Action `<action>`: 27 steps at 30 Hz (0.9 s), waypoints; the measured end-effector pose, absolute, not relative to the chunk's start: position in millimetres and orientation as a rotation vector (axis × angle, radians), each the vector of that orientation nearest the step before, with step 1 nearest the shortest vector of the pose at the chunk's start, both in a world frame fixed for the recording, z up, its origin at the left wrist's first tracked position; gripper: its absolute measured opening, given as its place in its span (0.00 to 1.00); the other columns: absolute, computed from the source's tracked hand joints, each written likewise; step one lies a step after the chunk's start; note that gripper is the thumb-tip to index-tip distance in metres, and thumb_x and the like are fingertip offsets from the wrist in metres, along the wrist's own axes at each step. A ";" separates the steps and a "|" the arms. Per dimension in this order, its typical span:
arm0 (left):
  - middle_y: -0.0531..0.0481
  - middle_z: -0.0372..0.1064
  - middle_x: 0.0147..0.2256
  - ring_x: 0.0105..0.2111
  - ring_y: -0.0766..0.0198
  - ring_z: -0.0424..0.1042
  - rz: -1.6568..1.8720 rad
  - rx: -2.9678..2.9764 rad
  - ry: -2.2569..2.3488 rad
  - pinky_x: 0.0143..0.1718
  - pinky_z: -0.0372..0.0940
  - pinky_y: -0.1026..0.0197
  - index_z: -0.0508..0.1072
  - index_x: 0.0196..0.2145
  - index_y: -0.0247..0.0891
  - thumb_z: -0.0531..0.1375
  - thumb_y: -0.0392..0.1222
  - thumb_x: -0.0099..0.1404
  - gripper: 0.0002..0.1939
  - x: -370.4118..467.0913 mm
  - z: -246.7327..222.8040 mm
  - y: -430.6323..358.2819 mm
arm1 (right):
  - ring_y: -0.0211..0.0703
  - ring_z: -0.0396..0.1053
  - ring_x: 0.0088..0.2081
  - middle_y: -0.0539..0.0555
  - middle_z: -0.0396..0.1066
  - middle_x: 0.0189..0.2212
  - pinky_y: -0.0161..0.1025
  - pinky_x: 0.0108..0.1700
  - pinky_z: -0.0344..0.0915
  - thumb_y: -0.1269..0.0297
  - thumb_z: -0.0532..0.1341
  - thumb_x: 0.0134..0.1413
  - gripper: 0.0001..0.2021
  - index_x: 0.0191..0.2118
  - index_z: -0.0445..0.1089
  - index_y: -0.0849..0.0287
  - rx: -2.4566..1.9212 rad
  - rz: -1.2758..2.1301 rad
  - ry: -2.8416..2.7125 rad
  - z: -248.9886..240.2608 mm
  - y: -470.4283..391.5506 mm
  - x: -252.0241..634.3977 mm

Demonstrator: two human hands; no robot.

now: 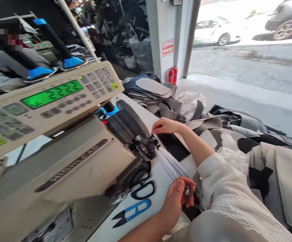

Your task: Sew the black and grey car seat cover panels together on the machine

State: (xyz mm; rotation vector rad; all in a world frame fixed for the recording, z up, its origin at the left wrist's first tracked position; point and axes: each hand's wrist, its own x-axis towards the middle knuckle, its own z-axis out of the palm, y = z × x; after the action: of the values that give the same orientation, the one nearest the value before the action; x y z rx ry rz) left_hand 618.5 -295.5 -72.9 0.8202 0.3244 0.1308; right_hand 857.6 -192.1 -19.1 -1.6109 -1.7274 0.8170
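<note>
My left hand (175, 198) is curled around a small round white piece with a dark hole, like a little roll (187, 189). White strands or a thin band (170, 163) stretch from near it up to the small metal-and-black mechanism (146, 146) at the end of the sewing machine (72, 171). Beside that mechanism, the fingertips of my right hand (167, 126) are pinched together; what they hold is too small to tell. Black-handled scissors (143, 189) and blue thread snips (132, 212) lie on the white tabletop (105, 228), left of my left hand.
A control panel with a lit green display (52, 94) is fixed above the machine. Stacked grey cut pieces (151, 89) and heaped fabric (269, 174) lie beyond and right of my arms. Fire extinguishers (171, 75) stand by the doorway; cars are outside.
</note>
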 end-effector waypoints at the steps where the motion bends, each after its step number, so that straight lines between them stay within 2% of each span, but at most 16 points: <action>1: 0.50 0.64 0.30 0.20 0.74 0.63 0.135 0.834 0.332 0.19 0.52 0.70 0.73 0.35 0.32 0.57 0.59 0.61 0.24 618.9 -71.1 -295.4 | 0.32 0.57 0.27 0.48 0.65 0.23 0.31 0.31 0.53 0.63 0.58 0.54 0.11 0.34 0.74 0.66 -1.632 0.777 -1.700 -17.8 -192.3 857.7; 4: 0.50 0.65 0.30 0.21 0.73 0.63 0.133 0.869 0.353 0.20 0.53 0.70 0.74 0.35 0.34 0.56 0.58 0.62 0.22 621.0 -67.4 -293.6 | 0.31 0.59 0.26 0.47 0.66 0.21 0.30 0.31 0.53 0.71 0.64 0.48 0.03 0.28 0.73 0.67 -1.667 0.842 -1.726 -14.0 -193.2 860.7; 6: 0.50 0.65 0.30 0.22 0.72 0.63 0.118 0.887 0.362 0.21 0.54 0.69 0.75 0.35 0.36 0.56 0.57 0.63 0.20 622.9 -66.9 -291.3 | 0.31 0.59 0.27 0.46 0.66 0.21 0.29 0.32 0.53 0.70 0.65 0.49 0.04 0.28 0.73 0.67 -1.647 0.901 -1.726 -13.0 -193.2 863.5; 9: 0.51 0.65 0.30 0.23 0.71 0.63 0.088 0.914 0.389 0.22 0.55 0.68 0.75 0.35 0.37 0.57 0.57 0.62 0.19 624.8 -68.3 -288.7 | 0.30 0.58 0.27 0.45 0.64 0.23 0.29 0.32 0.53 0.70 0.61 0.55 0.05 0.32 0.73 0.66 -1.656 0.781 -1.656 -14.5 -191.6 865.6; 13: 0.50 0.65 0.30 0.22 0.70 0.63 0.083 0.938 0.401 0.22 0.56 0.67 0.75 0.34 0.36 0.58 0.57 0.61 0.20 625.9 -70.4 -287.5 | 0.31 0.59 0.26 0.46 0.64 0.20 0.29 0.30 0.53 0.73 0.64 0.50 0.05 0.25 0.72 0.66 -1.627 0.858 -1.754 -18.3 -189.6 866.3; 17: 0.50 0.65 0.30 0.22 0.70 0.63 0.085 0.953 0.399 0.22 0.56 0.67 0.75 0.34 0.36 0.58 0.58 0.61 0.20 627.3 -70.7 -287.3 | 0.30 0.59 0.27 0.46 0.66 0.23 0.28 0.32 0.54 0.70 0.60 0.56 0.06 0.32 0.72 0.68 -1.570 0.800 -1.709 -19.5 -189.0 868.5; 21: 0.51 0.65 0.29 0.21 0.71 0.63 0.113 0.947 0.405 0.21 0.56 0.68 0.75 0.33 0.37 0.59 0.59 0.59 0.20 627.4 -71.8 -288.1 | 0.31 0.59 0.26 0.46 0.65 0.20 0.29 0.31 0.53 0.73 0.64 0.50 0.04 0.26 0.72 0.68 -1.560 0.888 -1.775 -20.5 -190.0 869.4; 25: 0.50 0.66 0.28 0.20 0.71 0.62 0.109 0.941 0.404 0.21 0.56 0.68 0.76 0.32 0.36 0.59 0.59 0.59 0.21 627.1 -73.8 -289.2 | 0.30 0.59 0.27 0.45 0.64 0.22 0.28 0.32 0.54 0.70 0.60 0.56 0.07 0.33 0.72 0.69 -1.533 0.825 -1.698 -20.3 -189.7 866.4; 27: 0.50 0.66 0.28 0.20 0.71 0.62 0.119 0.937 0.403 0.21 0.55 0.68 0.76 0.32 0.36 0.59 0.59 0.59 0.21 627.2 -73.4 -289.4 | 0.30 0.57 0.25 0.45 0.61 0.20 0.29 0.31 0.52 0.71 0.61 0.54 0.06 0.29 0.71 0.69 -1.599 0.773 -1.650 -20.1 -189.3 865.0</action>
State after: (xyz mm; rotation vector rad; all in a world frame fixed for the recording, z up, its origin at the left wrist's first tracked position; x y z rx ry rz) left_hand 627.2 -289.4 -73.4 0.9368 0.4033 0.1189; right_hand 865.0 -189.3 -20.1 -1.5992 -1.6502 0.7735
